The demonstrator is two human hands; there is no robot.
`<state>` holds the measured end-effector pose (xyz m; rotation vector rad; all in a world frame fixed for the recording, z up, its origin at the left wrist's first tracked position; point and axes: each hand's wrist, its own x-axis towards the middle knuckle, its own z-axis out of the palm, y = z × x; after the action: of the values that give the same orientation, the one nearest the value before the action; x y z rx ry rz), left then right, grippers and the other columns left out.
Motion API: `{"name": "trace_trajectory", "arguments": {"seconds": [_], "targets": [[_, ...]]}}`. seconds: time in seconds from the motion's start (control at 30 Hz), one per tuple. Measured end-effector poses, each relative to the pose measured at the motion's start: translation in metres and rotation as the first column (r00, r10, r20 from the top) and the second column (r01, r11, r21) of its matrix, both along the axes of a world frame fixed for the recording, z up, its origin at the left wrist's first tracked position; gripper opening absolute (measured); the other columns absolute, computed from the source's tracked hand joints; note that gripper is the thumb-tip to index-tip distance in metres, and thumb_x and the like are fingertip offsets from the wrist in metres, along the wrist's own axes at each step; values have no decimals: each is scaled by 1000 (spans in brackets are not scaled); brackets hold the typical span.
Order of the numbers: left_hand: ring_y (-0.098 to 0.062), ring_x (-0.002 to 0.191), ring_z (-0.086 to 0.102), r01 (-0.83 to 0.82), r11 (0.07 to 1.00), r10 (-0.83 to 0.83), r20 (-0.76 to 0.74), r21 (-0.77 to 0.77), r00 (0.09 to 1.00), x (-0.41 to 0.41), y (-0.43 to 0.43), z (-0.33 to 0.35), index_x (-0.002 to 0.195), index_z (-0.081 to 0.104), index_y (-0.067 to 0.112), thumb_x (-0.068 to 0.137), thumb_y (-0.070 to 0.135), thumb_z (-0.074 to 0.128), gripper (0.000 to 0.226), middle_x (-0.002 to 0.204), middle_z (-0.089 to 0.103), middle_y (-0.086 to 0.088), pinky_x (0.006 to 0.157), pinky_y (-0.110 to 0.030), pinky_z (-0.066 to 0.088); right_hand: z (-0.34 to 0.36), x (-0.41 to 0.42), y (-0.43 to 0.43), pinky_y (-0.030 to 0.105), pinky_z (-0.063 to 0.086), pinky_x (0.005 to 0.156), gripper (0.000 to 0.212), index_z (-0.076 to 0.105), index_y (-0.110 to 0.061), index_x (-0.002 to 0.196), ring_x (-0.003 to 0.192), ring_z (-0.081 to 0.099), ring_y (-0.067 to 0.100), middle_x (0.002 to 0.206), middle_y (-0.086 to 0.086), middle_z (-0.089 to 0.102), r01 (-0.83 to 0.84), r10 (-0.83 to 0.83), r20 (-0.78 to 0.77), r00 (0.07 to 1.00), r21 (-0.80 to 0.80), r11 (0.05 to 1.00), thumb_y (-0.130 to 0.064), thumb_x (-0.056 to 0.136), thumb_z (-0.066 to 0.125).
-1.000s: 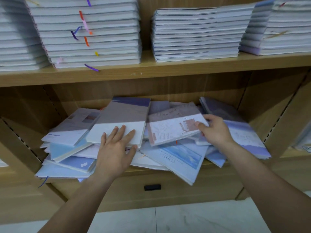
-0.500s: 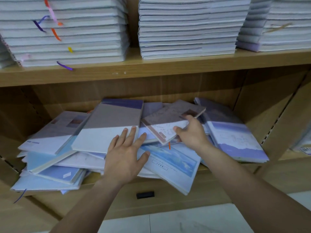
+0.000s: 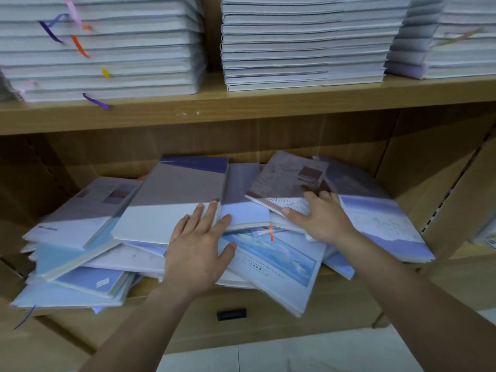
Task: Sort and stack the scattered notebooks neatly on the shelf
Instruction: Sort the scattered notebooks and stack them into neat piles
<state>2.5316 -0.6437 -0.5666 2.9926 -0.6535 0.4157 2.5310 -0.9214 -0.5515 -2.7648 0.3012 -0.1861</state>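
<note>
Lower shelf (image 3: 145, 289) is a total mess of scattered notebooks, maybe a dozen, lying flat and overlapping at all angles, with some corners hanging past the front edge.

Left hand (image 3: 197, 251) is flat, palm down, fingers straight and spread. The fingertips rest on the near right corner of the grey-and-white notebook (image 3: 171, 202), which sits on top of the pile left of centre, and the index finger reaches onto the lavender notebook (image 3: 243, 210) just beside it. It isn't holding anything, only pressing down.

Right hand (image 3: 319, 218) is on the pink-toned notebook (image 3: 287, 181), which is tilted with its near edge up off the pile. That area is motion-blurred, but it looks like the thumb hooks the near edge while the fingers curl over the cover, so I'd call it a grip.

Under both hands a sky-blue notebook (image 3: 273, 261) pokes out over the shelf front. A purple landscape notebook (image 3: 381, 226) lies to the right, partly under the right wrist. An orange ribbon (image 3: 271, 232) sticks out between the hands.

Upper shelf (image 3: 268, 108) has 3 tidy stacks: left stack (image 3: 120, 49) with coloured ribbons hanging out, middle stack (image 3: 295, 44), right stack (image 3: 456, 36).
</note>
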Motion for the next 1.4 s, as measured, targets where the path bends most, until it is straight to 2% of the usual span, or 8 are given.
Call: {"name": "trace_trajectory", "arguments": {"seconds": [0.2,0.4,0.57,0.63,0.73,1.0,1.3,1.4], "targets": [[-21,152,13,22,1000,-22,-13,-4,1000,0,2,0,152,34,37,83,67,10,79,164,14,3,121,-38,10,3,3,-8,37,33,108,72,32,-28,154,135,33,30,148,8,43,-136,139,-76,987,52,989,-65,94,46],[-20,152,16,24,999,-24,-1,-45,1000,-1,3,2,150,37,37,84,65,14,76,164,18,3,121,-37,12,-7,-3,21,37,33,110,61,38,-30,151,136,35,25,151,1,42,-211,234,99,967,-195,958,-61,99,27],[-17,148,26,59,981,-66,-32,-184,997,-2,14,11,156,19,37,96,55,43,67,160,30,5,119,-31,20,-10,5,9,40,33,112,49,25,-37,155,140,35,28,159,-4,35,-195,216,42,976,-291,937,-42,106,25],[-20,140,39,26,966,-30,-9,-258,1000,-2,29,18,155,27,34,92,55,55,72,152,45,2,114,-36,32,-7,1,5,39,36,111,50,29,-35,154,136,39,29,157,-2,37,-109,124,39,992,-277,955,-34,105,33],[-16,141,37,-57,974,50,-40,-221,998,0,56,22,145,48,30,81,77,37,79,153,44,6,117,-38,29,-2,-11,20,38,40,106,49,41,-26,149,128,45,28,150,0,46,-56,76,78,994,-234,971,-33,101,42],[-20,137,43,-147,928,155,-4,-342,988,-10,131,23,138,57,25,88,60,49,61,149,48,2,113,-39,35,26,-26,154,34,29,112,49,49,-25,146,137,39,19,152,-7,44,-416,439,156,885,-162,895,-43,100,46],[-21,152,8,-421,895,393,-187,-150,901,-7,241,-15,158,12,34,91,72,32,80,166,7,7,120,-45,20,9,7,233,44,1,124,66,0,-39,159,154,-5,17,168,-7,-6,-541,540,-72,838,-237,807,-64,100,17],[-23,151,10,-364,922,343,-156,-135,926,-11,233,-16,155,19,38,84,74,30,81,164,16,9,121,-44,19,6,8,228,42,2,123,59,-6,-39,158,154,-4,17,168,-7,-8,-522,529,-72,846,-322,790,-51,105,18]]}}
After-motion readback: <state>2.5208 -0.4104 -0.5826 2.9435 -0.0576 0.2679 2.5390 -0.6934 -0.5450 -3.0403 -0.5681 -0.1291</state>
